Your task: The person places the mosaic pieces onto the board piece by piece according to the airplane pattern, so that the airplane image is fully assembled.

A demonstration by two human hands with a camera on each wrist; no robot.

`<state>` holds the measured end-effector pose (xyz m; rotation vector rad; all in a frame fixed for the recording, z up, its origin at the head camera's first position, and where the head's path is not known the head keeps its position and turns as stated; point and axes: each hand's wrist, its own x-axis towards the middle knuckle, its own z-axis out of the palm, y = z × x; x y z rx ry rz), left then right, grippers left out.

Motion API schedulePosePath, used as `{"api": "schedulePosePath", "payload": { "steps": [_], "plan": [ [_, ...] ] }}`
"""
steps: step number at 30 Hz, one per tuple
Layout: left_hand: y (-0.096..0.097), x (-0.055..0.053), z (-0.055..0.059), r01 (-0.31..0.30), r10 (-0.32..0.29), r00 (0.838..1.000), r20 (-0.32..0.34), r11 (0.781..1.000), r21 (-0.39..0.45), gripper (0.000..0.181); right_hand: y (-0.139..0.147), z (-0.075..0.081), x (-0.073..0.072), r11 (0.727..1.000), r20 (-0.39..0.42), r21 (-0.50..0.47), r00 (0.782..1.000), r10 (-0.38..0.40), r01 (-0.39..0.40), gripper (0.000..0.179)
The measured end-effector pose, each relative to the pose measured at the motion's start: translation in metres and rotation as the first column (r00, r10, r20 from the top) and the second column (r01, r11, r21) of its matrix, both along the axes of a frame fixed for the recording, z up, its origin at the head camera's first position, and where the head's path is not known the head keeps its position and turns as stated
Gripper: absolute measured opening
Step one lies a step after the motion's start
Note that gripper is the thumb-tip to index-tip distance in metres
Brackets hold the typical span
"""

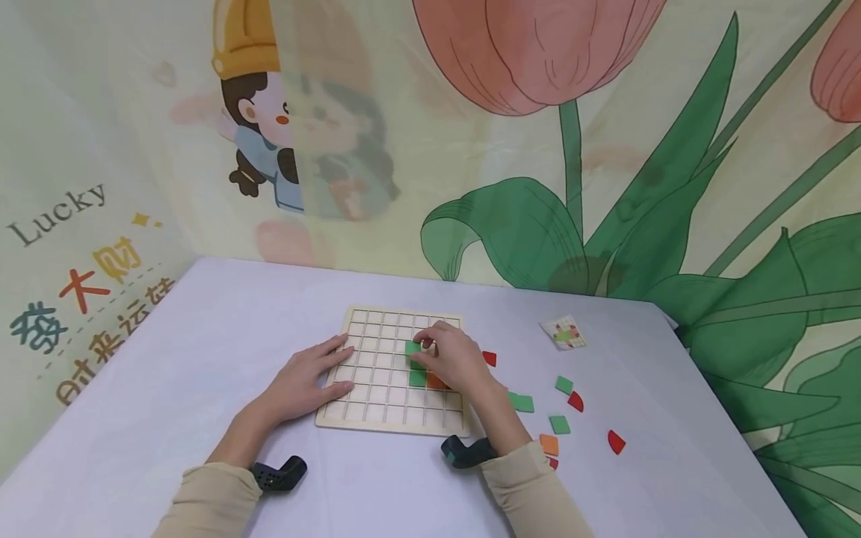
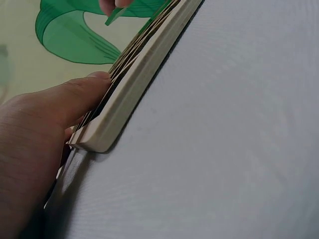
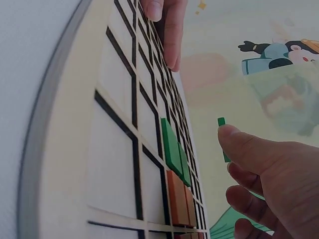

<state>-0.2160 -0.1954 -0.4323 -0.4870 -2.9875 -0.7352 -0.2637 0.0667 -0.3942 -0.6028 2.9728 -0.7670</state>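
A square wooden grid board (image 1: 377, 427) lies on the white table. My left hand (image 1: 299, 382) rests on its left side, fingers extended over the frame and thumb on the near-left part. Over the board's right half, my right hand (image 1: 456, 360) pinches a small green tile (image 3: 222, 121) between thumb and fingers; in the right wrist view the tile is held away from the grid. Below that hand, green tiles (image 1: 418, 379) sit in grid cells. Orange tiles (image 3: 176, 199) adjoin them, partly covered by my right hand in the head view.
Loose green squares (image 1: 560, 424), red quarter-round pieces (image 1: 616, 441) and an orange square (image 1: 548, 444) are scattered right of the board. A small patterned card (image 1: 563, 332) lies at the back right. A printed cloth backdrop (image 1: 377, 239) stands behind the table.
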Motion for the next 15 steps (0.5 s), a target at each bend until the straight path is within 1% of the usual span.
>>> {"api": "schedulePosePath", "payload": {
  "steps": [5, 15],
  "plan": [
    [-0.0006, 0.0005, 0.0011, 0.0, 0.0, 1.0, -0.004, 1.0, -0.007, 0.066, -0.0033, -0.0041, 0.0008, 1.0, -0.011, 0.015, 1.0, 0.014, -0.014, 0.028],
    [-0.0013, -0.002, -0.0017, 0.014, -0.014, 1.0, -0.004, 1.0, -0.004, 0.066, -0.0084, -0.0082, 0.0041, 0.998, -0.037, 0.049, 0.998, 0.041, -0.04, 0.03]
  ]
}}
